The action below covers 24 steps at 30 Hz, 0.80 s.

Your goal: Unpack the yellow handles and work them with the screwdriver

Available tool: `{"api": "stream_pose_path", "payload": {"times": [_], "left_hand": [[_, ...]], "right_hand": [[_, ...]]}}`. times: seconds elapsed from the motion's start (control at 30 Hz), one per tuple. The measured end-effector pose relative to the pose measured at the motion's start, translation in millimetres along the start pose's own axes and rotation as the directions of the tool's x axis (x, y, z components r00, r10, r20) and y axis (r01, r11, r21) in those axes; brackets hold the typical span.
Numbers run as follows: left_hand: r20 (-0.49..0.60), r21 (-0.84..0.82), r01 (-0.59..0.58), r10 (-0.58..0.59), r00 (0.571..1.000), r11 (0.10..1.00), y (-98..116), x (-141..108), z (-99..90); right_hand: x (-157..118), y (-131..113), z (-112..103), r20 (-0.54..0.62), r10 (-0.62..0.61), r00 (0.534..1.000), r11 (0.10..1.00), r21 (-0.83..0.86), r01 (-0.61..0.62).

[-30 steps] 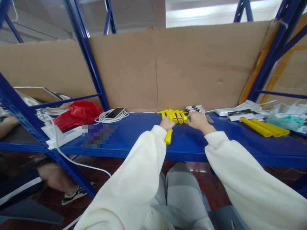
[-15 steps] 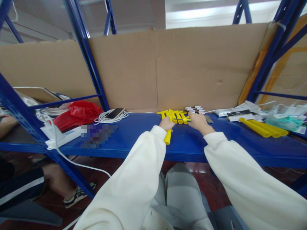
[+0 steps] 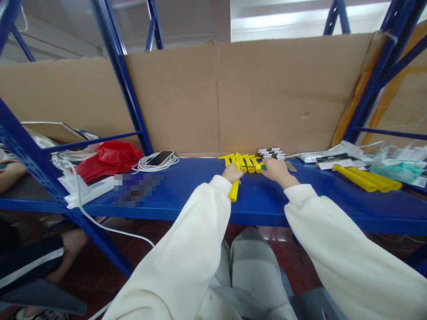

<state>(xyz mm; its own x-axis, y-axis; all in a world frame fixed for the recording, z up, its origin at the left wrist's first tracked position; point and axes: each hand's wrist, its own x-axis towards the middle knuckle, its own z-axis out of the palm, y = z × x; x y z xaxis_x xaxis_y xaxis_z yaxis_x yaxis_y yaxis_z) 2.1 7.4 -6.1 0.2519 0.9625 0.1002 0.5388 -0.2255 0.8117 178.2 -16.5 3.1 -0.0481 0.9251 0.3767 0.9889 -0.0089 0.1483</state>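
My left hand (image 3: 231, 172) is closed around a yellow T-shaped tool (image 3: 234, 193), its round tubular handle pointing towards me. My right hand (image 3: 275, 170) is closed on a thin screwdriver-like tool (image 3: 263, 167); a bit of green shows at the fingers and a narrow shaft reaches left to the yellow tool's upper part. The contact at its tip is too small to make out. Just behind both hands lies a row of several similar yellow T-shaped pieces (image 3: 250, 163). Small white and dark boxes (image 3: 271, 153) are stacked beyond my right hand.
On the blue shelf (image 3: 187, 189), a phone (image 3: 162, 158) rests on a coiled white cable (image 3: 142, 165). Leftward are a red plastic bag (image 3: 108, 158) and a white power strip (image 3: 96, 190). Yellow tubes (image 3: 367, 178) lie right. A cardboard panel (image 3: 267, 93) stands behind. Another person's leg (image 3: 66, 253) shows left.
Both my hands stay almost in place, the tool still held against the yellow piece. At the left, the other person's foot has drawn back and that person's hand has shifted slightly.
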Motion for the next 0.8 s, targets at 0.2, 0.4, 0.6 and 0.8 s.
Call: {"api": "stream_pose_path", "payload": {"times": [0.2,0.4,0.6,0.8], "left_hand": [[-0.006,-0.016,0.003,-0.003,1.000,1.000,-0.2,0.2,0.0],[-0.010,0.010,0.002,-0.002,1.000,1.000,1.4,-2.3,-0.8],[-0.003,0.025,0.005,-0.005,1.000,1.000,2.2,-3.0,-0.6],[-0.002,-0.007,-0.003,0.003,1.000,1.000,-0.4,0.1,0.0]], "right_hand": [[-2.6,-2.3,-2.0,0.033,0.020,0.999,1.000,0.011,-0.020],[-3.6,-2.6,-4.2,0.051,-0.027,0.998,1.000,-0.001,0.027],[-1.4,-0.3,-3.1,0.018,-0.009,1.000,1.000,-0.028,0.010],[-4.2,-2.7,-4.7,-0.027,0.008,1.000,1.000,-0.025,-0.009]]}}
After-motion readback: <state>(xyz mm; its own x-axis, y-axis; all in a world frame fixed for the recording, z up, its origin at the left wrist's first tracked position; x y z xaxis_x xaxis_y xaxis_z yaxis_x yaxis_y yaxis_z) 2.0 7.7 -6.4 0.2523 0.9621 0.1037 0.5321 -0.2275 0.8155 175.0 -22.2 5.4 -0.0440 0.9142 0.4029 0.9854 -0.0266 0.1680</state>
